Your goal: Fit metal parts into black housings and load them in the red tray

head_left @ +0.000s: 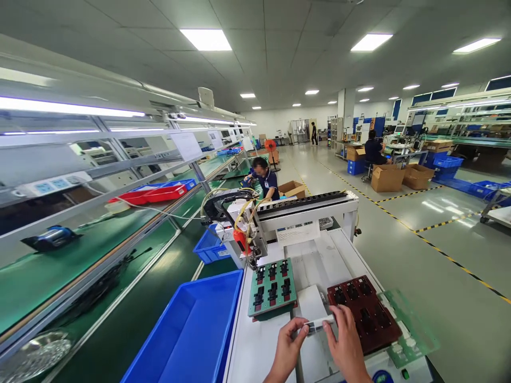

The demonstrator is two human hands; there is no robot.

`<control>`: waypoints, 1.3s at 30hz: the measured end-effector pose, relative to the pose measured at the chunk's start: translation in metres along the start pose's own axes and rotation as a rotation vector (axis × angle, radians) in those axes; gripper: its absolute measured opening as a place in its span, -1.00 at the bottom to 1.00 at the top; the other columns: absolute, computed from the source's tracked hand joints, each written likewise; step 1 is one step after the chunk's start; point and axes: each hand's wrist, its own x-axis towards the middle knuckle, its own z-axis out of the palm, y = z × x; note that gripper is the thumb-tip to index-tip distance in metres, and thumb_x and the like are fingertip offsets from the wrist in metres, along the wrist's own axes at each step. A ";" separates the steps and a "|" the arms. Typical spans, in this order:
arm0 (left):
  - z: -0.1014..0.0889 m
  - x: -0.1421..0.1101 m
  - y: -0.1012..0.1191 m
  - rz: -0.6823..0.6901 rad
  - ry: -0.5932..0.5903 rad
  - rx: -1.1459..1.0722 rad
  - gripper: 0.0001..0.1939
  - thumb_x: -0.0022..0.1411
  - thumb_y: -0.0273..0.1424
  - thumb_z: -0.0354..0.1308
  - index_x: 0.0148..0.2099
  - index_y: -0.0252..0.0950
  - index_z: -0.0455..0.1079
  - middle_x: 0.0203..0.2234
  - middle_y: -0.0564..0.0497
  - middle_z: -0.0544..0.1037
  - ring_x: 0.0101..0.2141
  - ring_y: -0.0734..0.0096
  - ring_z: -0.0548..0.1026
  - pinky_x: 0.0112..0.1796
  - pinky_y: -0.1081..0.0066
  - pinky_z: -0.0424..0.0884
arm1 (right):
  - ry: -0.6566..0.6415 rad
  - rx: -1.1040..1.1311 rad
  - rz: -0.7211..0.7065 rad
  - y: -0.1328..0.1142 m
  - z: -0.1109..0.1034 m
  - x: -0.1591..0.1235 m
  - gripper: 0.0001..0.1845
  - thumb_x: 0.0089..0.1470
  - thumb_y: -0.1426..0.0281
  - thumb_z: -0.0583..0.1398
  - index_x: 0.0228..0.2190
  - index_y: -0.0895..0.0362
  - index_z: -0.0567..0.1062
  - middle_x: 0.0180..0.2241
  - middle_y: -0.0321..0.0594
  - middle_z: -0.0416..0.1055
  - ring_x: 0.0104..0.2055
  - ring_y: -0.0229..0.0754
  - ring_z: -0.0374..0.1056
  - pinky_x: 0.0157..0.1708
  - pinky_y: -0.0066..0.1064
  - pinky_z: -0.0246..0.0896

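My left hand [289,340] and my right hand [345,340] meet in front of me over the white machine bed. Both pinch a small, slim piece, white with a dark end [318,323], holding it level from its two sides; its exact kind I cannot make out. Close to my right hand lies a dark red fixture [384,331] with several black parts seated in it. Beyond my left hand, a green fixture plate [265,277] carries several black parts under the machine's tool head [240,242].
A large blue bin [191,330] stands left of the machine, with a smaller blue bin [211,244] behind it. The machine's gantry [307,205] spans the far side. A clear green sheet [411,324] juts out at right. A co-worker [268,181] sits beyond the gantry.
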 end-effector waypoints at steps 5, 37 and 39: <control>0.005 0.001 0.011 0.011 0.056 0.019 -0.53 0.27 0.08 0.25 -0.34 -0.26 0.53 -0.44 -0.04 0.61 -0.34 0.19 0.53 -0.25 0.32 0.46 | -0.170 -0.039 -0.180 -0.016 0.006 0.012 -0.93 0.30 0.35 0.24 -0.20 -0.08 0.54 0.13 -0.13 0.40 0.27 0.26 0.21 0.19 0.23 0.28; 0.025 -0.031 -0.026 -0.032 -0.028 0.299 -0.49 0.15 -0.20 0.31 0.16 -0.18 0.57 -0.02 -0.18 0.66 0.01 -0.08 0.60 0.05 0.06 0.53 | 0.057 0.107 0.088 0.059 -0.059 -0.013 -0.51 0.36 0.08 0.14 0.22 -0.04 0.42 -0.13 -0.15 0.62 -0.14 0.05 0.54 -0.08 -0.06 0.49; 0.028 -0.036 -0.012 0.081 -0.028 0.275 -0.49 0.14 -0.24 0.35 0.16 -0.13 0.57 0.17 -0.21 0.56 0.21 -0.13 0.47 0.25 -0.04 0.38 | 0.123 0.216 0.192 0.036 -0.071 0.000 -0.41 0.30 0.02 0.23 0.23 0.01 0.37 -0.10 -0.13 0.62 -0.10 0.04 0.53 -0.01 -0.09 0.44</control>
